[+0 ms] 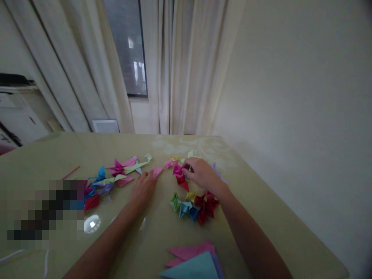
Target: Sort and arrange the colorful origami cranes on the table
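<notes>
My right hand (200,173) reaches over a scatter of folded paper figures, its fingers pinched on a magenta and red origami piece (179,176). My left hand (143,190) lies flat on the table with fingers stretched out, its tips touching a pink folded paper (157,171). A cluster of small origami shapes in green, blue, yellow and red (195,207) sits just under my right wrist. Further left lies a row of paper cranes and folded pieces (116,176) in pink, blue, purple and pale green.
The table (261,217) has a glossy beige top, and its right edge runs near a plain wall. Flat sheets of pink and light blue paper (194,261) lie at the front edge. Curtains and a dark window (128,46) stand behind. A pixelated patch (46,213) covers the left.
</notes>
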`<state>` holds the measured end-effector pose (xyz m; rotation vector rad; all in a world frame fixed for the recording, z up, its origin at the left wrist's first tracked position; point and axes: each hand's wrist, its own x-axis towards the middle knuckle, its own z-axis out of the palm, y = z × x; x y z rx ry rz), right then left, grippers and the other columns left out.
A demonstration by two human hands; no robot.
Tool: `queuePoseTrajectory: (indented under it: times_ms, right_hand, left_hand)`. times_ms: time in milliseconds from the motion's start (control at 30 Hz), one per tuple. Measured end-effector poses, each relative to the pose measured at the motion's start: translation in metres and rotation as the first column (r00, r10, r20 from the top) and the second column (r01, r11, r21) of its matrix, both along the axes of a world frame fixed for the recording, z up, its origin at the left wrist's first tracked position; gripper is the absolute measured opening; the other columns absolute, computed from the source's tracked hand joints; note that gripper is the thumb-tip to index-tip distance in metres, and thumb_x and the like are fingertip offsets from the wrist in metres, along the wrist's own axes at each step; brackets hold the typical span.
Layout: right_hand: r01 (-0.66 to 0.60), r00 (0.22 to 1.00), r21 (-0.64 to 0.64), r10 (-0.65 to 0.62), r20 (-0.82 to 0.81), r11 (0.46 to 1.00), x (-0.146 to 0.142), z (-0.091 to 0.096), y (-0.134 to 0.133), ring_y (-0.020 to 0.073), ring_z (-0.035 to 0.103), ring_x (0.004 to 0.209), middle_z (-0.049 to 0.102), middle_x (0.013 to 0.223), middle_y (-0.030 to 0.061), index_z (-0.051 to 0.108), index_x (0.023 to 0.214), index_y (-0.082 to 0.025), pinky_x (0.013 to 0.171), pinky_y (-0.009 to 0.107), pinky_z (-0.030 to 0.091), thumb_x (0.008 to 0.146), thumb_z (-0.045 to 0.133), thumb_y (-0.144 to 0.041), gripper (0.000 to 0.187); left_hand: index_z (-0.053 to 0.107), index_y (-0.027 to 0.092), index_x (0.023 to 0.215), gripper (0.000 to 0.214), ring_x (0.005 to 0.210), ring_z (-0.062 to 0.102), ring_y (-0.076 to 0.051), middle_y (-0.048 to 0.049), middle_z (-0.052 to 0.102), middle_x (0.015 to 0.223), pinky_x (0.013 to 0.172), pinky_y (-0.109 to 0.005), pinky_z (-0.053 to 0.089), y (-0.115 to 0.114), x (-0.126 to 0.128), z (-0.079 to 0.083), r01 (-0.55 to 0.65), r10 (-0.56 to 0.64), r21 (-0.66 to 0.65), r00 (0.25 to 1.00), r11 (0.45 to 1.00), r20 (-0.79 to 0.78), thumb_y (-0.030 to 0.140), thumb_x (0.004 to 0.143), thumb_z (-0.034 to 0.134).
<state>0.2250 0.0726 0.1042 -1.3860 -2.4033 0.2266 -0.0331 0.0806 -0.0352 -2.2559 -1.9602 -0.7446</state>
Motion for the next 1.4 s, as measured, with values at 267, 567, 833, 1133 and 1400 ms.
queuePoseTrajectory:
  times_ms: [267,567,833,1133,1400]
  right_hand:
    - [-0.063,0.993,0.0,0.062,0.096,0.998,-0.031,-0.03,0.0,0.0244,0.07,0.108,0.071,0.125,0.0119,0.072,0.123,-0.018,0.087,0.032,0.051,0.103,0.06,-0.019,0.023]
    - [-0.268,0.909,-0.023,0.245,-0.337,0.963,-0.025,-0.001,-0.011,0.0178,0.069,0.092,0.076,0.105,0.0046,0.076,0.113,-0.02,0.085,0.027,0.049,0.101,0.073,-0.022,0.013]
    - [-0.227,0.928,-0.047,0.202,-0.314,0.973,0.004,0.038,-0.035,0.0133,0.063,0.074,0.073,0.084,-0.0016,0.076,0.098,-0.019,0.071,0.023,0.042,0.098,0.072,-0.017,0.005]
    - [-0.084,0.893,0.207,0.165,-0.417,0.975,0.027,0.077,-0.089,0.0124,0.06,0.065,0.071,0.084,-0.0016,0.073,0.113,-0.024,0.066,0.025,0.048,0.101,0.072,-0.029,0.013]
    - [0.004,0.771,-0.103,-0.069,-0.634,0.995,0.042,-0.001,-0.174,0.0149,0.065,0.067,0.074,0.082,0.0031,0.078,0.098,-0.022,0.058,0.024,0.049,0.101,0.072,-0.041,0.02]
  left_hand:
    - [0.067,0.018,0.111,0.031,0.082,0.073,-0.027,-0.0107,0.076,0.09,0.076,-0.037,0.056,0.007,-0.019,0.003,-0.027,0.002,0.118,0.978,0.993,0.208,0.028,0.107,0.038]
    - [0.065,0.023,0.119,0.03,0.086,0.075,-0.019,-0.0065,0.077,0.098,0.078,-0.028,0.06,-0.016,0.018,0.0,0.342,-0.443,0.324,0.837,0.882,0.321,0.035,0.109,0.039]
    - [0.056,0.017,0.136,0.037,0.1,0.072,-0.024,-0.0135,0.069,0.118,0.09,-0.04,0.059,0.004,0.006,-0.001,0.11,-0.184,0.21,0.909,0.971,0.373,0.035,0.109,0.037]
    - [0.048,0.024,0.16,0.059,0.15,0.044,-0.043,-0.0176,0.038,0.172,0.114,-0.066,0.041,0.035,0.017,-0.003,0.229,-0.226,-0.027,0.97,0.973,0.085,0.025,0.1,0.049]
    - [0.063,0.027,0.143,0.041,0.138,0.057,-0.035,-0.0139,0.063,0.152,0.113,-0.057,0.041,0.07,0.018,-0.001,0.318,-0.308,-0.104,0.946,0.942,0.101,0.033,0.105,0.048]
